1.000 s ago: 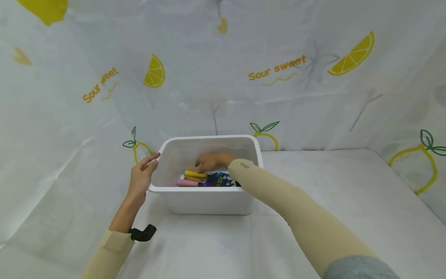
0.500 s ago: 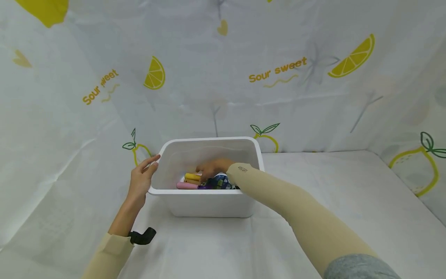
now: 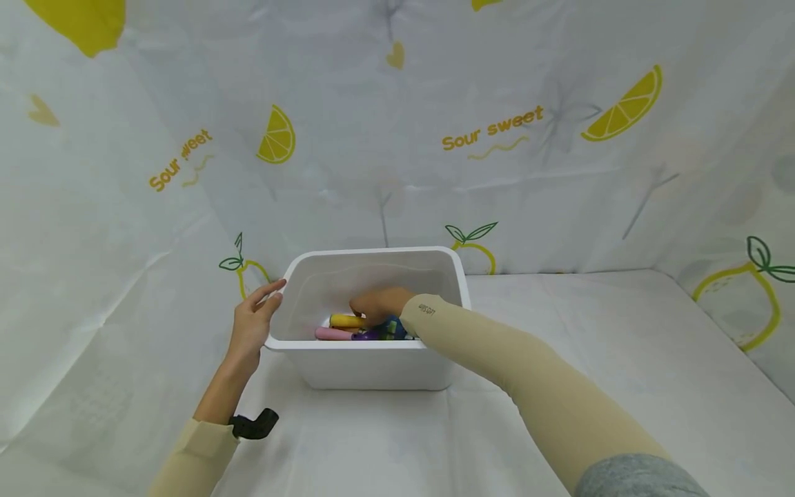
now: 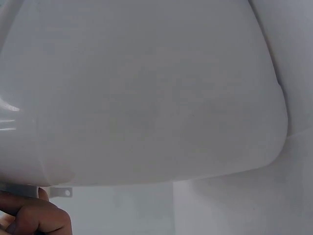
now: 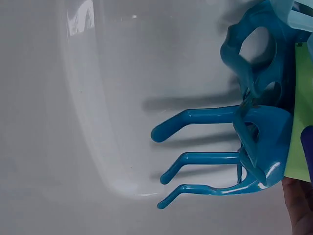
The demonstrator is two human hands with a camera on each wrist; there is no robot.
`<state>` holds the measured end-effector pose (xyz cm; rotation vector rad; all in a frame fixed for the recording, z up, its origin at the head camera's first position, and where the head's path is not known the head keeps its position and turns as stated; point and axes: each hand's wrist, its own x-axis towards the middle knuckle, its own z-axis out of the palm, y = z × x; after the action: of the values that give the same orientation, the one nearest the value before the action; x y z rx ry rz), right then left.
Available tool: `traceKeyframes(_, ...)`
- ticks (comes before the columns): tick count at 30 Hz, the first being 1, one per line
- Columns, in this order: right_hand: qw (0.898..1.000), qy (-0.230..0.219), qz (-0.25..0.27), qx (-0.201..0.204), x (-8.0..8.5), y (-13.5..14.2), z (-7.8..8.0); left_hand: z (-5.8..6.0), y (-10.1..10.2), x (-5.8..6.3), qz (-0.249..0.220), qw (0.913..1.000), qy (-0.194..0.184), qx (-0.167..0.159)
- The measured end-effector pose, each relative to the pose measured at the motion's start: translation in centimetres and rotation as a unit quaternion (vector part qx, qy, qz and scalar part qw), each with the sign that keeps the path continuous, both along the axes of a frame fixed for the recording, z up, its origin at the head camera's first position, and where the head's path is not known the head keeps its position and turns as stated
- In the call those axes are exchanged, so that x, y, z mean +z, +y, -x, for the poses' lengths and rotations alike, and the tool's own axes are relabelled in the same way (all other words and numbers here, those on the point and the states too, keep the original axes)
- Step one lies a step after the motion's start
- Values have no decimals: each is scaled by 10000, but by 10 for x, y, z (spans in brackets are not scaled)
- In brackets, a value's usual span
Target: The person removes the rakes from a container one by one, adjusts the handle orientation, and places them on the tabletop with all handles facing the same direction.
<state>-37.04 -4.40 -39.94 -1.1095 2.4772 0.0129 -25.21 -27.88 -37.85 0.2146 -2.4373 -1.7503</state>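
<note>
A white plastic bin (image 3: 379, 366) stands in front of me with several coloured tools inside. My left hand (image 3: 248, 328) grips its left rim, and curled fingers (image 4: 41, 218) show there in the left wrist view. My right hand (image 3: 379, 305) reaches down into the bin, fingers at the yellow handle (image 3: 346, 322); whether they grip it I cannot tell. Nearer the front lie a pink handle (image 3: 333, 334) and a purple piece (image 3: 365, 335). In the right wrist view, a blue three-pronged rake (image 5: 269, 147) lies beside a flat green piece (image 5: 304, 117), with part of my hand below.
The bin rests on a white-covered table (image 3: 559, 331). Behind it rises a white sheet (image 3: 348, 200) printed with lemons and lettering. A black curved piece (image 3: 254, 424) sits at my left wrist, and my right forearm crosses the bin's front right rim.
My right hand has lowered further among the tools, covering more of them. My left hand stays at the rim. The whole head view has shifted slightly downward.
</note>
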Motion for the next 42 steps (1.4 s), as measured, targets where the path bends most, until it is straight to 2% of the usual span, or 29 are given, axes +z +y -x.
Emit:
traceKeyframes(9, 9983, 507, -6, 289, 3, -2, 0, -2, 0, 0, 16, 10000, 3, 61)
traceKeyframes(15, 9958, 825, 167, 356, 9, -5, 1, -1, 0, 2, -37, 10000, -1, 21)
traceKeyframes(25, 9919, 906, 662, 595, 13, -4, 9, 0, 0, -1, -49, 10000, -26, 22)
traceKeyframes(32, 9874, 891, 1249, 388, 27, -2, 13, 6, -1, 1, -52, 10000, 55, -15)
traceKeyframes(42, 9838, 995, 1405, 507, 32, -6, 13, 2, -1, 1, -89, 9999, -78, -24)
